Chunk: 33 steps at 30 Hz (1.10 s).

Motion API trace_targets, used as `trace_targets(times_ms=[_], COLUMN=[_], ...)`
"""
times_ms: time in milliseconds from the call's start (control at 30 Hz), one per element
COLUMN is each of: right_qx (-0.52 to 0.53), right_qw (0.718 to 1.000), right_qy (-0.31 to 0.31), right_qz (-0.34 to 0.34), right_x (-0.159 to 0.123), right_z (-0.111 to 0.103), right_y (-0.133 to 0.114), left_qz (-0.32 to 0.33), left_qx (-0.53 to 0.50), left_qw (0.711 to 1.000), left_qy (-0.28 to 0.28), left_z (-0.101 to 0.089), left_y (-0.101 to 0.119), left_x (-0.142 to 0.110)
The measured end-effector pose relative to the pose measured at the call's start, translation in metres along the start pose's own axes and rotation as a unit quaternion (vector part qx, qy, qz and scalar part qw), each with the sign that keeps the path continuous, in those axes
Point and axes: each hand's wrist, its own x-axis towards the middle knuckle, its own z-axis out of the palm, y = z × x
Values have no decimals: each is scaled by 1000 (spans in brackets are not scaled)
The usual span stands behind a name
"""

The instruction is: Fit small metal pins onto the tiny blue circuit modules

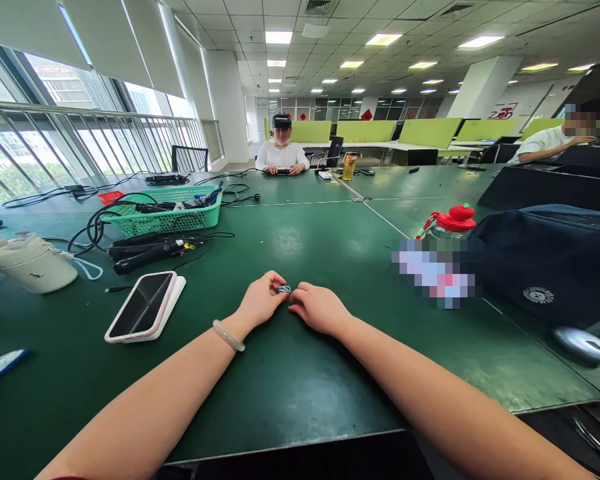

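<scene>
Between the fingertips of my left hand (263,300) is a small dark block with pale markings (285,289); its exact kind is too small to make out. My left thumb and fingers pinch it just above the green table (290,373). From the other side, my right hand (323,308) is curled inward, its fingertips at the block's right end. A gap shows between the right thumb and the fingers above it. A pale bangle (229,335) circles my left wrist.
To the left lie a phone (143,307), a black folded umbrella (147,253), a green basket (167,223) of cables and a cream pouch (37,263). On the right are a red-lidded bottle (453,220), a dark bag (555,260) and a mouse (585,345). A person (281,153) sits opposite.
</scene>
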Motion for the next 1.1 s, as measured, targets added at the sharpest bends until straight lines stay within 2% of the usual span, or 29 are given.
trace_targets(times_ms=[300, 367, 600, 933, 1100], right_qx=[-32, -19, 40, -34, -40], right_qw=[999, 999, 993, 992, 990], right_qy=[-21, -6, 106, 104, 122], right_qz=[-37, -39, -35, -68, -51], right_x=[5, 3, -3, -6, -8], right_z=[1, -2, -8, -11, -11], right_y=[2, 6, 12, 7, 7], left_qz=[-8, -5, 41, 55, 57], left_qx=[-6, -15, -54, -115, -124], left_qw=[1000, 1000, 996, 988, 987], left_qy=[-7, -11, -56, -86, -90], left_z=[0, 0, 4, 6, 6], left_y=[4, 4, 13, 19, 15], left_x=[-1, -2, -9, -13, -11])
